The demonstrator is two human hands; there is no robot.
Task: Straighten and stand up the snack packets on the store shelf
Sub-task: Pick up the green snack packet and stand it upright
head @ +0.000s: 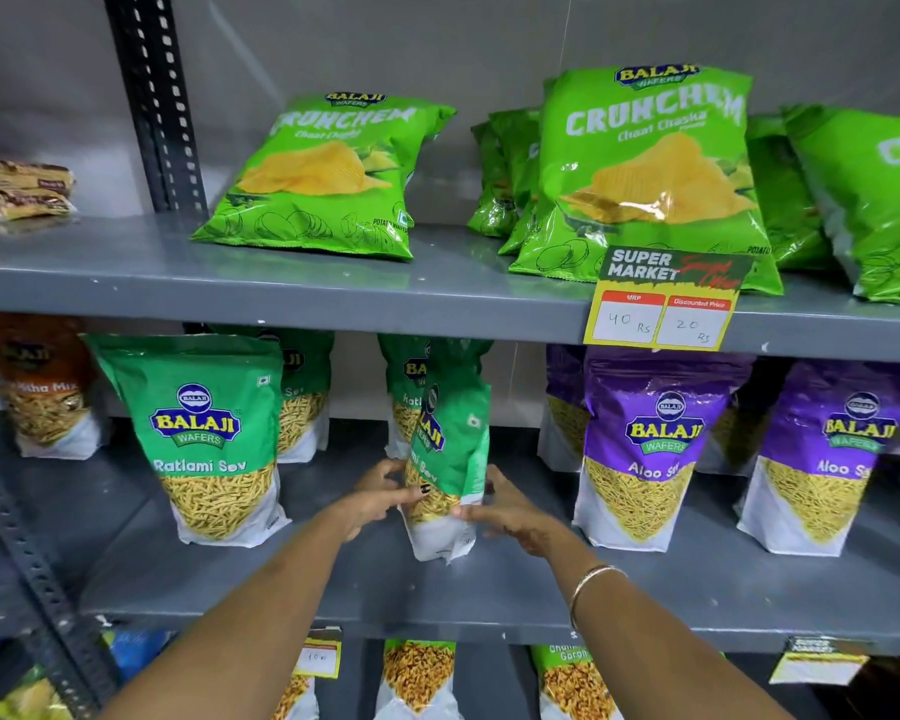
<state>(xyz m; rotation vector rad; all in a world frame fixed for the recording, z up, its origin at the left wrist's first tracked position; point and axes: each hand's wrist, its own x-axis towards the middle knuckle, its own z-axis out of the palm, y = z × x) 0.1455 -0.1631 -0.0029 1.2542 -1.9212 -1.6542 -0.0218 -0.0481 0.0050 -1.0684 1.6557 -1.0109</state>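
A green Ratlami Sev packet [453, 439] stands on the middle shelf [489, 589], turned edge-on so its front faces left. My left hand [380, 496] grips its lower left side and my right hand [505, 506] grips its lower right side. Another Ratlami Sev packet [206, 439] stands upright to the left, facing forward. Two more green packets [302, 397] stand behind. Purple Aloo Sev packets [650, 449] stand upright to the right.
Green Crunchem chip bags [328, 174] lean on the upper shelf, with a yellow price tag [661, 304] on its edge. An orange packet [42, 387] stands at far left. A perforated metal upright [152, 96] frames the rack. More packets [419, 678] fill the lower shelf.
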